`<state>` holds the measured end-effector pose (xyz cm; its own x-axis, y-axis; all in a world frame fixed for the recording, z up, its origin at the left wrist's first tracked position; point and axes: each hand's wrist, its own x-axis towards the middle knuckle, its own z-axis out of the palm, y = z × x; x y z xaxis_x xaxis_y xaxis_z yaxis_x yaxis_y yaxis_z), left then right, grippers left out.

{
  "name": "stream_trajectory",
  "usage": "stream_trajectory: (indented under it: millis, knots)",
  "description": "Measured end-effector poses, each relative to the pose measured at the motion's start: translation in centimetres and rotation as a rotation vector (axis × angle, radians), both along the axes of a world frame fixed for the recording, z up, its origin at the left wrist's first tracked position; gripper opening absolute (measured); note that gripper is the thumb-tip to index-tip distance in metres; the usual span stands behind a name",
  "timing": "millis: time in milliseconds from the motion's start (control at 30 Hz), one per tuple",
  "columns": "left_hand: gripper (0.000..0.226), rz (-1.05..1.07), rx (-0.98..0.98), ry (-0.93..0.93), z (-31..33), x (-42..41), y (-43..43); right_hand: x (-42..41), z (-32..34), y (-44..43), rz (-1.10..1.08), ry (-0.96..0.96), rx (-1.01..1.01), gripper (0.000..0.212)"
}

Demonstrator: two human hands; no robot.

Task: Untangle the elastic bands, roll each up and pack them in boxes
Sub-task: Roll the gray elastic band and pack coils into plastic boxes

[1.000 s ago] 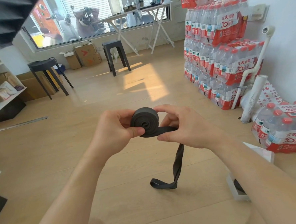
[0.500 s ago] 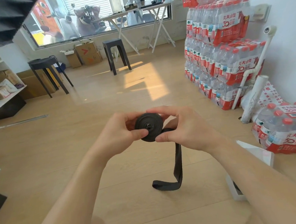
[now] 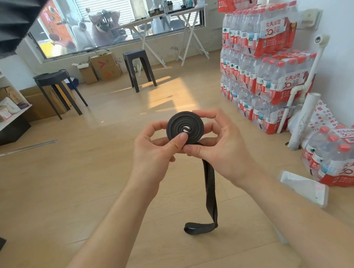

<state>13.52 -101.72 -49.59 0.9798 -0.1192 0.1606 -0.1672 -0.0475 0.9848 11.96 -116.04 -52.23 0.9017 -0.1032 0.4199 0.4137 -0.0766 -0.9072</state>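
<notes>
Your left hand point(image 3: 152, 154) pinches the elastic band point(image 3: 192, 120) at its coil point(image 3: 185, 127), thumb flat on the spiral face, fingers behind; your right hand point(image 3: 220, 143) curls round the coil's rim, thumb nipping where the loose tail point(image 3: 210, 194) leaves it; the coil is held in the air, up and left of the white box point(image 3: 303, 186); the tail hangs left of that box. The band looks light, soft and springy; it would likely unwind if the pinch slackens; grip across the flat faces, and guide the tail close to the coil.
</notes>
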Motion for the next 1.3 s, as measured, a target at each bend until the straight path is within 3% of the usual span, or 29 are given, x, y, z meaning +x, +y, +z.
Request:
stream_trajectory:
  millis: [200, 400, 700, 933, 1000, 1133, 1300]
  knots:
    - [0.028, 0.069, 0.105, -0.059, 0.8, 0.5, 0.9, -0.5, 1.0, -0.8, 0.187, 0.184, -0.291, 0.084]
    - [0.032, 0.003, 0.218, -0.039, 1.1, 0.8, 2.0, -0.3, 1.2, -1.8, 0.162, 0.215, -0.39, 0.061]
    - [0.042, -0.031, 0.435, -0.078, 1.1, 1.0, 2.8, -0.2, 1.3, -2.4, 0.166, 0.239, -0.37, 0.063]
    - [0.04, -0.045, 0.659, -0.175, 0.7, 1.1, 2.5, -0.1, 0.9, -1.6, 0.151, 0.281, -0.272, 0.033]
    - [0.043, -0.049, 0.582, -0.194, 0.6, 1.0, 2.3, 0.2, 0.7, -1.5, 0.086, 0.271, -0.239, 0.028]
    - [0.039, -0.093, 0.151, -0.045, 0.5, 0.9, 1.6, 0.6, 0.8, -1.6, 0.069, 0.229, 0.088, 0.026]
    - [0.032, -0.091, -0.016, 0.04, -0.5, 0.3, -0.2, 0.7, 0.2, -0.7, 0.143, 0.231, 0.334, 0.024]
